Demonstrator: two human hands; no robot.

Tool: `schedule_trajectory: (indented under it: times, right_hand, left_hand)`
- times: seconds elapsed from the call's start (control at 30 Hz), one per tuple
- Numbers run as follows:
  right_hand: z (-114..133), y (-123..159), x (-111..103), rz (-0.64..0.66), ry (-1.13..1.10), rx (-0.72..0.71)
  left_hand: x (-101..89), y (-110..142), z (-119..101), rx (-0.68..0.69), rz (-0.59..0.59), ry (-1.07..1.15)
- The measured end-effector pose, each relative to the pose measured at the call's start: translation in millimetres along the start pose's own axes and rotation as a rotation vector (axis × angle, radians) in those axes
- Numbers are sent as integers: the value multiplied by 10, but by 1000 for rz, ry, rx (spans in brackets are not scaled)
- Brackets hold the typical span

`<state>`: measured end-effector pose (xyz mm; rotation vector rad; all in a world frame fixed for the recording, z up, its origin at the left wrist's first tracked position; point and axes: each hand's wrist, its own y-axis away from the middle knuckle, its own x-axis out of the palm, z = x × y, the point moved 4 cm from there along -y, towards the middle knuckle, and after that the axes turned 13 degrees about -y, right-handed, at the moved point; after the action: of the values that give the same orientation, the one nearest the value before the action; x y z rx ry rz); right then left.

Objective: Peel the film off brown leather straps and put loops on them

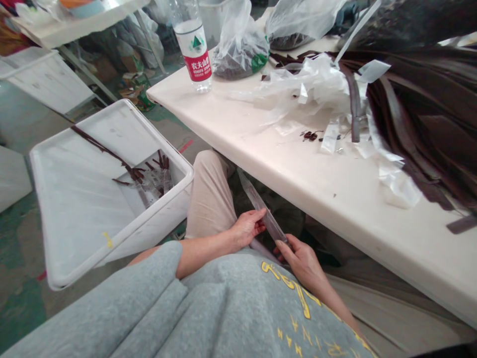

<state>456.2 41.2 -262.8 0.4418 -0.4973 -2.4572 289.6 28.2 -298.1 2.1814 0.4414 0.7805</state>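
Note:
Above my lap, just off the table's near edge, both hands hold a long narrow clear plastic sleeve (255, 196) with a dark strip (275, 228) in its lower part. My left hand (247, 228) pinches the sleeve near its middle. At the lower end, my right hand (298, 254) grips it between thumb and fingers. The sleeve's upper end looks flat and sticks out past my left hand. On the table (238, 134), a large pile of dark brown strips (421, 114) lies to the right, beside crumpled clear plastic film (316, 79).
A white bin (85, 184) stands on the floor at my left, with several sleeved dark strips (152, 179) inside. A water bottle (194, 49) stands near the table's far left corner, next to a tied plastic bag (240, 49). Small dark bits (311, 135) lie on the tabletop.

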Motion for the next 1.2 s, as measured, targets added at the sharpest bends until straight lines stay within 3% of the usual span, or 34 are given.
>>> schedule_trajectory:
  times: [0.2,0.27,0.43,0.63,0.83,1.0,1.1,1.2]
  right_hand:
    - [89,-219,63,-80,11,-107]
    - [81,-202,48,-66,11,-118]
    - [-6,-57,32,-32,11,-84]
    - [28,-74,42,-45,34,-93]
    - [116,-40,-4,25,33,-110]
    - [99,-91,6,-62,78,-120]
    - [124,-134,15,-125,125,-150]
    - [186,-156,27,-151,154,-191]
  left_hand:
    - [170,70,212,-2,223,-198]
    - [156,41,162,6,211,-165]
    - [-19,-52,-95,83,-12,46]
    - [93,82,43,0,154,-150]
    - [116,102,-101,149,67,-10]
    - [50,89,-191,170,25,23]
    - [48,99,-110,149,35,-50]
    - [109,110,49,105,123,-156]
